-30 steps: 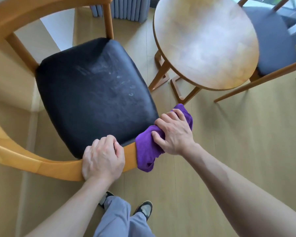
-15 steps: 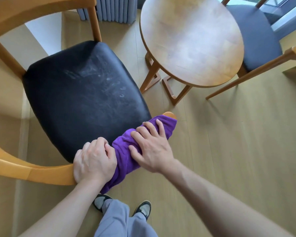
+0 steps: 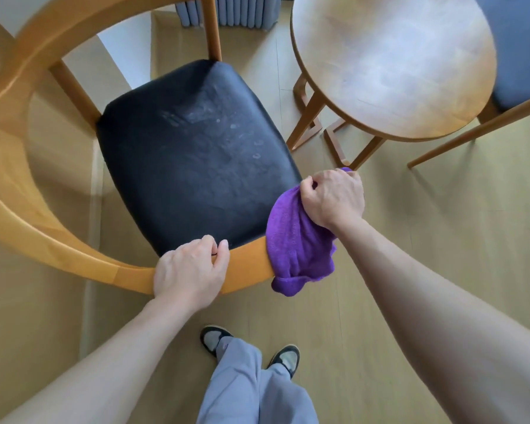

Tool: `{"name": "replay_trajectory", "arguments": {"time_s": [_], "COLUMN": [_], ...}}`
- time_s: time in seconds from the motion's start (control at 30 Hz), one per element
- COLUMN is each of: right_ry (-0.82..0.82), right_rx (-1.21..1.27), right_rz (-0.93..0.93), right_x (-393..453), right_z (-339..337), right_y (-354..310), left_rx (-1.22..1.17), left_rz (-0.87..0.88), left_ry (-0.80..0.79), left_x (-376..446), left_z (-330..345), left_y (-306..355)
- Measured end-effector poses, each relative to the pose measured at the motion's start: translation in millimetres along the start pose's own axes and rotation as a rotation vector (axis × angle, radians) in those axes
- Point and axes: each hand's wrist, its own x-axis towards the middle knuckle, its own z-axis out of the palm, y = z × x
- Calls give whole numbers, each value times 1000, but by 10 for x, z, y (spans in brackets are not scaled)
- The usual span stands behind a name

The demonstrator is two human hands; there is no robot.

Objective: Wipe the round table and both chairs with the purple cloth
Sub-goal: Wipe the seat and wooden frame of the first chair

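Note:
A wooden chair with a curved rail (image 3: 74,258) and a black seat (image 3: 193,154) stands below me. My left hand (image 3: 190,270) grips the rail near its end. My right hand (image 3: 334,197) is closed on the purple cloth (image 3: 297,249), which drapes over the rail's tip and hangs down. The round wooden table (image 3: 392,65) is at the upper right. Behind it shows part of the second chair, with a dark blue seat (image 3: 520,47) and a wooden rail (image 3: 478,130).
Light wood floor (image 3: 441,224) lies all around. A grey-blue pleated radiator or curtain (image 3: 242,10) sits at the top centre. My grey trousers (image 3: 251,384) and dark shoes are at the bottom. The table's legs (image 3: 306,117) stand close to the chair's right side.
My right hand slid the cloth inward along the rail toward my left hand, then back out to the rail's end, where the cloth now hangs. My left hand kept its grip.

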Motion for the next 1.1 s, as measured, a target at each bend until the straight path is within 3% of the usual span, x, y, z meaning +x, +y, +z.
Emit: {"name": "replay_trajectory", "arguments": {"time_s": [0.1, 0.17, 0.33, 0.43, 0.5, 0.6, 0.73, 0.93, 1.0, 1.1], "right_ry": [82, 103, 75, 6, -31, -37, -114, 108, 102, 21], "right_rx": [85, 162, 113, -14, -83, -140, -136, 69, 97, 106], "right_rz": [187, 212, -251, -561, -645, -573, -294, 112, 160, 42], "right_x": [-271, -563, -1201, -936, -624, -265, 84, -350, -630, -983], "right_z": [75, 179, 341, 214, 110, 1, -58, 55, 126, 214], "right_y": [-181, -405, -564, -178, 37, 158, 82, -248, -510, -837], "left_rx": [69, 79, 105, 79, 77, 76, 71, 77, 76, 84], "left_rz": [8, 31, 32, 12, 30, 41, 51, 59, 57, 43], "left_ry": [40, 84, 152, 159, 177, 172, 173, 148, 141, 144], "left_x": [-36, -9, -5, -9, -6, -6, -6, -12, -1, 5], "left_z": [-54, -49, -34, -29, -37, -49, -29, -11, -25, -50], "left_y": [-168, -164, -163, -169, -154, -138, -148, -159, -143, -126]}}
